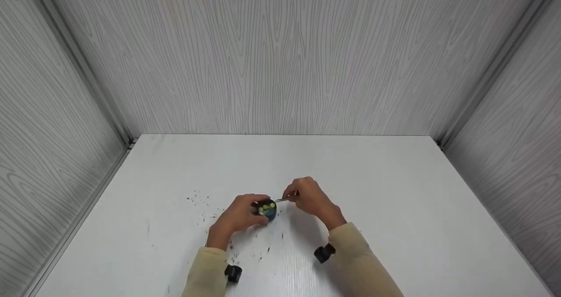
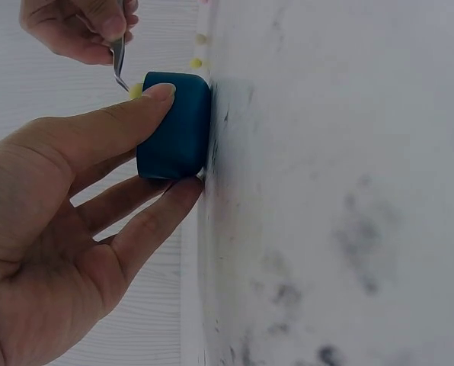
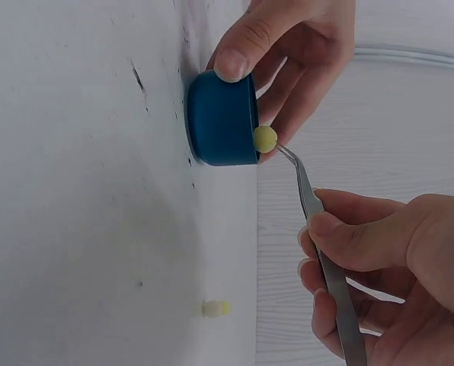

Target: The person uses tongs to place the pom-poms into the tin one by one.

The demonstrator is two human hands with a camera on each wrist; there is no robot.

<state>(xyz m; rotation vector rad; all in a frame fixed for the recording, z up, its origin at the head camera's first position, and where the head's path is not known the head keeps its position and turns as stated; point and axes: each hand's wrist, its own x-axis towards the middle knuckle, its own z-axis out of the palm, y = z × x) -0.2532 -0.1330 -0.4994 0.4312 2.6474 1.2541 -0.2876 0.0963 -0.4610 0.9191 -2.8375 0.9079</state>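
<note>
My left hand [image 1: 240, 212] holds a small blue cup [image 3: 223, 118] on the white tabletop, thumb on one side and fingers on the other. Several yellow balls [image 1: 265, 207] show inside its mouth in the head view. My right hand [image 1: 309, 197] grips metal tweezers [image 3: 332, 278] with a bent tip, pinched between thumb and fingers. At the tweezer tip, a yellow ball [image 3: 265, 139] sits right at the cup's rim in the right wrist view. The left wrist view shows the tweezers [image 2: 117, 61] reaching toward the cup's mouth from above.
Dark specks and smudges [image 1: 199, 203] mark the white tabletop [image 1: 372, 178] left of and below the cup. In the right wrist view, small pale yellow balls [image 3: 215, 308] lie on the surface away from the cup. Grey wood-grain panels [image 1: 280, 60] enclose the table at back and sides.
</note>
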